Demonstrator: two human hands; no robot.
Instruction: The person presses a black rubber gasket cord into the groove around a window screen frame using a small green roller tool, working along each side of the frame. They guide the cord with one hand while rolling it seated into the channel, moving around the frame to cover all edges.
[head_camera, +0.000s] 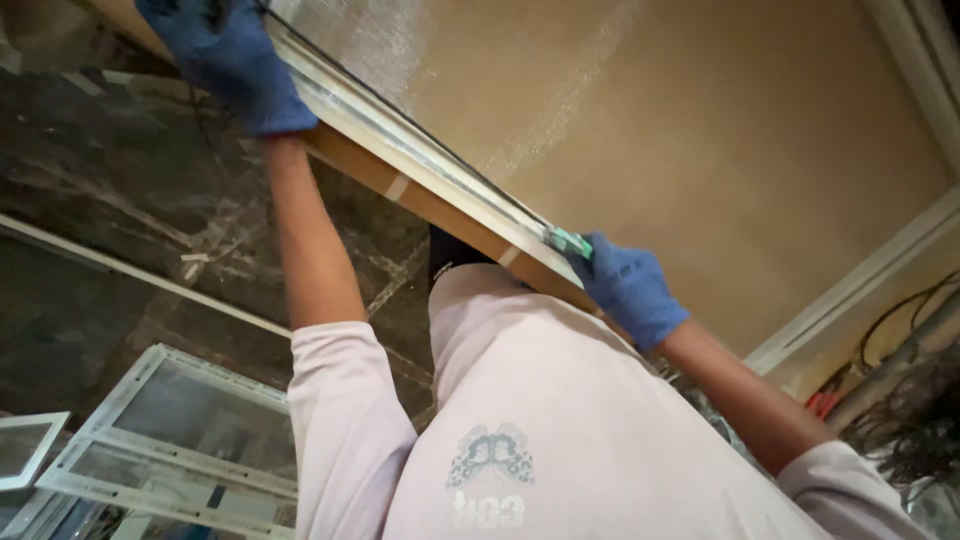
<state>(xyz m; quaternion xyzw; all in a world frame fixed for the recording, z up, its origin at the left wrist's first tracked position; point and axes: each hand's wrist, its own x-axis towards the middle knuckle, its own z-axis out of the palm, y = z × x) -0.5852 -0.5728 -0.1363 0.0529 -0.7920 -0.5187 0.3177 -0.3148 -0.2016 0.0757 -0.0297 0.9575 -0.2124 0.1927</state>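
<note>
Dark, mottled stone floor (130, 190) with pale streaks at left; white-framed glazed window sashes (190, 440) lie at its lower left corner. Tan wall (760, 130) at right, edged by white trim (860, 280); tangled cables (900, 400) at far right.

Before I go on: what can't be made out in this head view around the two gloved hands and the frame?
- Left hand: its fingertips are cut off by the top edge, so its grip is unclear.
- Small teal tool: mostly hidden inside the right hand; its kind is unclear.
- Long pale metal frame with frosted glass: its upper end leaves the picture; its lower end hides behind the white shirt.
</note>
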